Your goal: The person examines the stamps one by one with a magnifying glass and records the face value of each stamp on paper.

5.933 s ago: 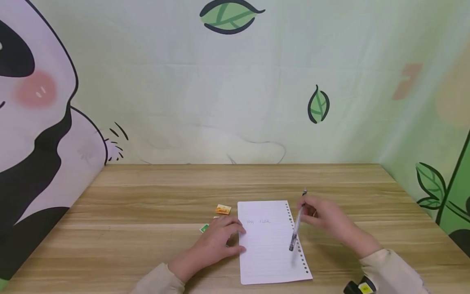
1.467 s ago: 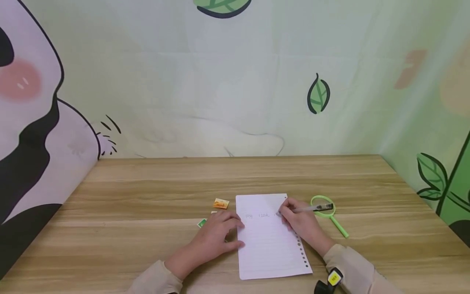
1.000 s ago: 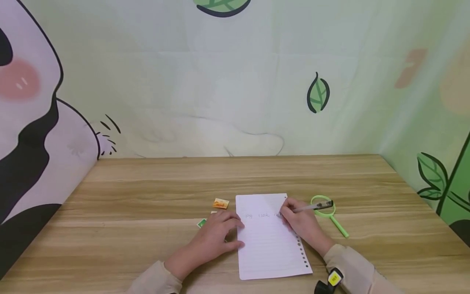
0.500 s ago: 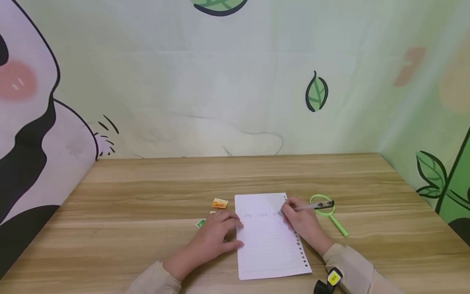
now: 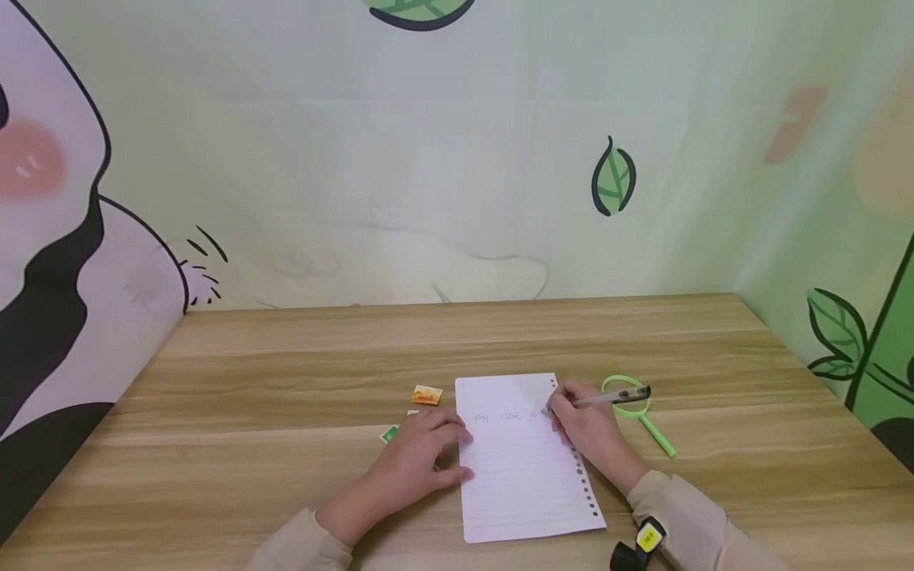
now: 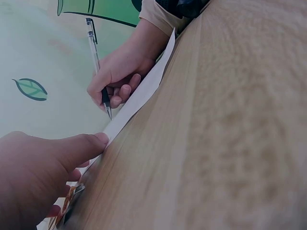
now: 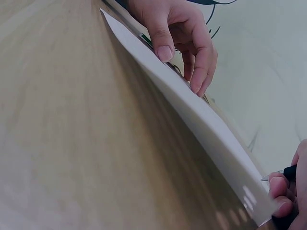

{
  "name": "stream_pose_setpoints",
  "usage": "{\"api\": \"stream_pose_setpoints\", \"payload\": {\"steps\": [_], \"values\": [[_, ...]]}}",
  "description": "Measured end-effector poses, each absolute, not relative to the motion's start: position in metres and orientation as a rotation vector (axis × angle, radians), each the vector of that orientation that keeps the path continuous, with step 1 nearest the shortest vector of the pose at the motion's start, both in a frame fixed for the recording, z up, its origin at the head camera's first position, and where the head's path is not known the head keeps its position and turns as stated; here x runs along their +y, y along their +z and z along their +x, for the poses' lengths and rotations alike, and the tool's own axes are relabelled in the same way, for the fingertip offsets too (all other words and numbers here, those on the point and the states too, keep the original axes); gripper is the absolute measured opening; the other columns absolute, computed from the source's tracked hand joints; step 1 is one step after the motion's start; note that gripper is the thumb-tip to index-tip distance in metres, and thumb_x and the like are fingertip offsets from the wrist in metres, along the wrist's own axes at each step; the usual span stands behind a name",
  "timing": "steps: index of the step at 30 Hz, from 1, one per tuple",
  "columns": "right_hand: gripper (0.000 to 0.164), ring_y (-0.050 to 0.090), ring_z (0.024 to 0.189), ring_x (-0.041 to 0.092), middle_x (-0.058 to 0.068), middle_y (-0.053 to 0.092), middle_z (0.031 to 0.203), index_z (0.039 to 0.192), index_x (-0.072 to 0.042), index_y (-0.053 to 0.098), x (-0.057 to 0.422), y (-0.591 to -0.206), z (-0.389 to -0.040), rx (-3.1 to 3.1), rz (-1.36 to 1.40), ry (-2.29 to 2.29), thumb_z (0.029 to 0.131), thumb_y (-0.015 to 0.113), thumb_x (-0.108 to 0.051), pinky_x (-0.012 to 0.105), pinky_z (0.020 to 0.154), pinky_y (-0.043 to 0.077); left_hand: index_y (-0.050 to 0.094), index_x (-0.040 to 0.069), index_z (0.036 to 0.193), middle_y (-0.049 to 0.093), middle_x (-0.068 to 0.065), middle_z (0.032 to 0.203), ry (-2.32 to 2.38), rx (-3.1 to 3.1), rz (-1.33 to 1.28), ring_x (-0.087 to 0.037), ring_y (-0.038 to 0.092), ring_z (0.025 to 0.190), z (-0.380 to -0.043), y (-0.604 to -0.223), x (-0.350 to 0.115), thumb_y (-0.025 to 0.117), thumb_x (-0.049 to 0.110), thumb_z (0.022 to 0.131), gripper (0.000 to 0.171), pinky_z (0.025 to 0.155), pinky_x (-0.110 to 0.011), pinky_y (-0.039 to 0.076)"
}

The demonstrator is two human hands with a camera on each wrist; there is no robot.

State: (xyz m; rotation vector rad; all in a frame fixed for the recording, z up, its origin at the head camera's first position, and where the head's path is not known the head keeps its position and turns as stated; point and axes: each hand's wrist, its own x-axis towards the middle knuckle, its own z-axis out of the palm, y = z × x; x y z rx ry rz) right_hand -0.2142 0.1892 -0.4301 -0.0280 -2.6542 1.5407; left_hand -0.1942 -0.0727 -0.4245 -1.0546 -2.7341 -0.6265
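Note:
A white sheet of lined paper (image 5: 524,492), with punched holes along its right edge, lies on the wooden table. My right hand (image 5: 589,428) pinches a clear-barrelled gel pen (image 5: 607,397), its tip at the sheet beside a row of faint handwriting (image 5: 510,416). In the left wrist view the pen (image 6: 92,43) slants up out of the fingers, its black grip (image 6: 105,96) low between them. My left hand (image 5: 421,454) rests at the sheet's left edge, thumb and fingers spread and touching it. From the right wrist view, the sheet's near edge (image 7: 192,124) lifts off the table.
A green-rimmed magnifying glass (image 5: 657,435) lies right of my right hand, partly behind the pen. Beyond my left hand are a small orange-and-yellow card (image 5: 427,395) and a green one (image 5: 389,433), partly covered. A printed wall (image 5: 428,174) stands behind the table.
My right hand, earlier holding the pen upright at the sheet's right edge, has come down onto the paper. A third group of marks has appeared, and the magnifying glass is uncovered.

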Motion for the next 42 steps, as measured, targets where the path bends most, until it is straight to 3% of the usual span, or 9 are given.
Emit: {"api": "stream_pose_setpoints", "payload": {"steps": [42], "values": [[0.020, 0.046, 0.041, 0.013, 0.002, 0.051, 0.052, 0.072, -0.004, 0.057, 0.1891, -0.4268, -0.2133, -2.654, 0.014, 1.506, 0.089, 0.048, -0.007, 0.023, 0.040, 0.035, 0.069, 0.013, 0.106, 0.062, 0.000, 0.117, -0.616, -2.709, -1.052, -0.020, 0.056, 0.112, -0.1937, -0.4253, -0.0731, 0.078, 0.036, 0.078, 0.037, 0.096, -0.041, 0.046]]}}
